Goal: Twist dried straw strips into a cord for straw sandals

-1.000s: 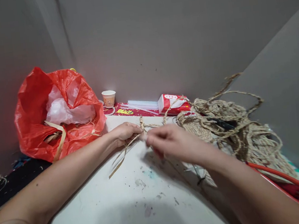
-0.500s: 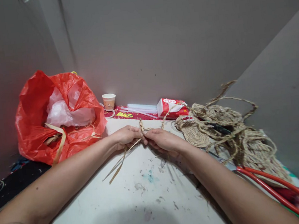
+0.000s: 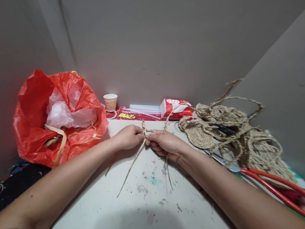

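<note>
The fingers of the left hand (image 3: 130, 136) are closed on the side of a narrow straw braid (image 3: 144, 128), which stands up between the two hands above the counter (image 3: 125, 213). The fingers of the right hand (image 3: 165, 142) are pinched together at its lower end; whether they clamp one strand or several is hidden.

The braid should weigh almost nothing and feel dry, slightly springy and rough enough not to slip. Its knotted body is the firm place to hold, pinched flat close to the working end. The loose strand (image 3: 131, 168) trailing below looks thin and flexible but could split if creased sharply or tugged; it is best taken near its root, with an even pull.

A thin cord (image 3: 167, 122) rises toward the coiled straw rope (image 3: 261, 150), a softer, bulkier heap whose loops could snag. Beside it lie a woven straw sole (image 3: 197, 133) and red-handled scissors (image 3: 244, 171), stiff and heavier, safest by the handles. The red plastic bag (image 3: 29, 125) opposite is limp.
</note>
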`<state>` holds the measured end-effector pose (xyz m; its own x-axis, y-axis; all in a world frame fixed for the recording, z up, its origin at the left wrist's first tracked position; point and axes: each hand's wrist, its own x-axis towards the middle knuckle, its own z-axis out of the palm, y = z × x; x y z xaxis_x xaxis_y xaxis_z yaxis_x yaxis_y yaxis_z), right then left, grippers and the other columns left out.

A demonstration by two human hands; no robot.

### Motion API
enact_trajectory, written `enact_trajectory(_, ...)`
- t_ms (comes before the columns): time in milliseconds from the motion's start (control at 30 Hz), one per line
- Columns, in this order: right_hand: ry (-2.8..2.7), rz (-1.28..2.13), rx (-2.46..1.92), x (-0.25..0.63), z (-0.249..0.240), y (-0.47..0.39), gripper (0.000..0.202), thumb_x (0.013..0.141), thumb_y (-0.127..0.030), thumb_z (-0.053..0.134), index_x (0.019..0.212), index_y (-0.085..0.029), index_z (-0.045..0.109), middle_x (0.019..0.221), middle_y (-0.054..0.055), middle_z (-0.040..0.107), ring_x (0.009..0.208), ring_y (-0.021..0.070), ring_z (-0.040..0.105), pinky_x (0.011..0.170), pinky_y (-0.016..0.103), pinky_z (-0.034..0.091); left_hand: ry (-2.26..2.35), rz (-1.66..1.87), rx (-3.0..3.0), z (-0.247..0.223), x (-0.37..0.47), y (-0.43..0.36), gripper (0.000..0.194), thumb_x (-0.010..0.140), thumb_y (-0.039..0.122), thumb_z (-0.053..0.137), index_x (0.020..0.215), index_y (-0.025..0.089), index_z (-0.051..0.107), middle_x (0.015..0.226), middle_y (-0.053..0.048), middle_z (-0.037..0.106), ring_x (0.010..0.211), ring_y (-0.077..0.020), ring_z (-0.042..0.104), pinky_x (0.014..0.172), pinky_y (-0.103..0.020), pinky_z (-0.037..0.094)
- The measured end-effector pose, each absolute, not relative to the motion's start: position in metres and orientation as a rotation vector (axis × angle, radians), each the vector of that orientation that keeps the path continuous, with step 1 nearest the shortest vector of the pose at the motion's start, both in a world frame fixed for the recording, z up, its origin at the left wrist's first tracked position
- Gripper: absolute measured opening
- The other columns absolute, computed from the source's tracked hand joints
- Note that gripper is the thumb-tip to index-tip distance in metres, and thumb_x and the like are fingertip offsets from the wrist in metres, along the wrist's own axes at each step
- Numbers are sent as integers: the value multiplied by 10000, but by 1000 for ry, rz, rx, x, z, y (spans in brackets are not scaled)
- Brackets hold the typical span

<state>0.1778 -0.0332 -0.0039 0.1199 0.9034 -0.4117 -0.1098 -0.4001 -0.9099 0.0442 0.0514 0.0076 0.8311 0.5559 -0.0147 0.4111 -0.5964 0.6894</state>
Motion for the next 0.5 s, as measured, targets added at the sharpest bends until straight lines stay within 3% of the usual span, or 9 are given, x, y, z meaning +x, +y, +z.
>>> enact_trajectory(200,-725,1414,-1457,171,-7,-37,327,711,-181,497,451,-207,300,325,-95,265,284,24,159,290,151,103,872,253,2646,9,47,18,182,803,204,432,817,146,603,731,-109,623,736,-244,584,679,-313,383)
enact_trajectory(300,-681,1401,-1438,168,-8,-38,322,688,-179,537,458,-201,312,337,-99,283,289,18,173,289,142,116,883,181,2789,4,48,8,228,808,160,414,940,111,593,772,-151,642,782,-282,615,713,-348,404)
enact_trajectory(500,-649,1392,-1411,167,-11,-39,278,672,-185,554,459,-184,374,330,-97,295,289,16,185,284,139,126,826,149,2877,-1,47,-10,261,793,121,425,994,82,586,789,-164,653,790,-279,629,684,-338,425)
